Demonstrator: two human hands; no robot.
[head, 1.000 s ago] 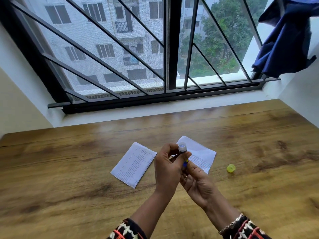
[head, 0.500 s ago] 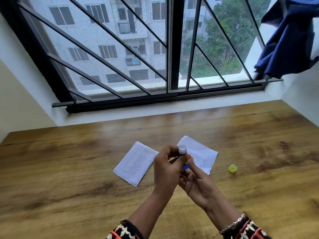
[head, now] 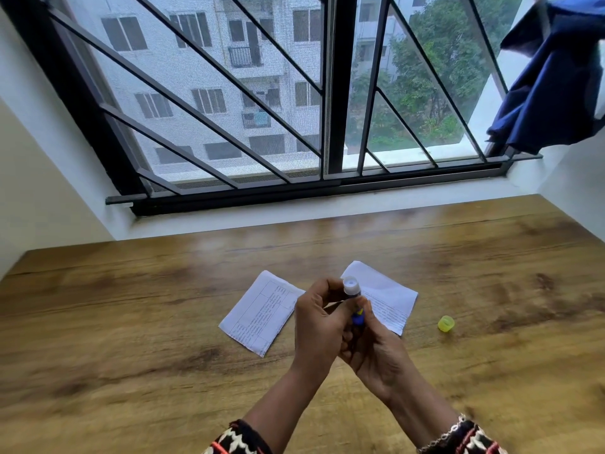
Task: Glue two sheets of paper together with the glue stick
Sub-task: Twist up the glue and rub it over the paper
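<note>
Grip: both hands close on the glue stick, held upright above the wooden table; the left hand wraps the upper barrel with fingers curled by the open white tip, the right hand pinches the blue lower end
Step, as judged: likely twisting the base to raise the glue, since the yellow cap already lies off, well to the right of the grip
Sheets: the left paper lies flat just left of and beyond the grip; the right paper lies just behind it, partly hidden by the fingers; the two sheets lie apart, not yet joined
Risk, over-twist: too much glue raised could snap off or smear in lumps
Risk, light sheets: with neither hand pinning a paper, the first stroke could drag or crumple it
Risk, alignment: a glued sheet laid skewed would bond crooked
Risk, cap: small and round, it could roll away and be lost
</note>
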